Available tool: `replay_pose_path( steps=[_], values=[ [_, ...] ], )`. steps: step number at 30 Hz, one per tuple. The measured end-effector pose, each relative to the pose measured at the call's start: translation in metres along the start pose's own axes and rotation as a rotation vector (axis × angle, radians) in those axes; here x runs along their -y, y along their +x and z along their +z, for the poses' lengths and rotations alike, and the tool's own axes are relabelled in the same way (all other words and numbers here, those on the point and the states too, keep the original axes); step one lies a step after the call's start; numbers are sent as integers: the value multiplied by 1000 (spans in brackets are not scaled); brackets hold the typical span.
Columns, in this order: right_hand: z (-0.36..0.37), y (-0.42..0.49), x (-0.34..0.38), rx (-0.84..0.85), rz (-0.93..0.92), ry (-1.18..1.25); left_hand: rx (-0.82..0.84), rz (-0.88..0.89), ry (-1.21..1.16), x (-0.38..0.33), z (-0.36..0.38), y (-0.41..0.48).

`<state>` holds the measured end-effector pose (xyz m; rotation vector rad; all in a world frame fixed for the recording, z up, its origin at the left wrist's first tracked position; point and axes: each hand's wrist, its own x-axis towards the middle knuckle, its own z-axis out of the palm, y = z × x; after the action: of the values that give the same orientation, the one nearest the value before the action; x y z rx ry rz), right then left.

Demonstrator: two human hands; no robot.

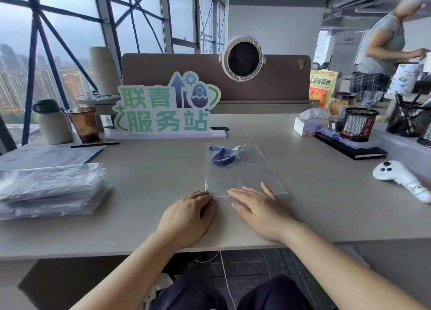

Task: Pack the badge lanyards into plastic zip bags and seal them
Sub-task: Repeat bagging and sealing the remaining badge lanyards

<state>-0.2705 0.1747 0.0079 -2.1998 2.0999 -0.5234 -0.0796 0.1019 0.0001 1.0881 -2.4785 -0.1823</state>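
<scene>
A clear plastic zip bag (242,174) lies flat on the beige desk (149,183) in front of me, its zip edge nearest to me. A blue badge lanyard (221,157) sits bunched inside the bag at its far end. My left hand (189,214) rests palm down, with its fingertips on the bag's near left corner. My right hand (256,204) lies flat with straight fingers pressing on the bag's near edge. Neither hand grips anything.
A stack of clear bags (49,190) lies at the left. A green-lettered sign (163,109), a drink cup (84,123) and a flask (53,123) stand behind. A white controller (401,179), mesh pen holders (359,123) and a tissue box (307,123) are right. A person (382,50) stands far right.
</scene>
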Motion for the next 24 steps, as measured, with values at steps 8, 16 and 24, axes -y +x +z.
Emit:
replay_pose_path(
  steps=[8, 16, 24],
  values=[
    [13, 14, 19, -25, -35, -123, -4, -3, 0, 3, 4, 0],
    [13, 15, 19, 9, -21, -131, -16, -11, -20, 6, 7, 1],
    [11, 15, 18, 52, -1, -125, -11, -23, 3, 5, 6, 2]
  ],
)
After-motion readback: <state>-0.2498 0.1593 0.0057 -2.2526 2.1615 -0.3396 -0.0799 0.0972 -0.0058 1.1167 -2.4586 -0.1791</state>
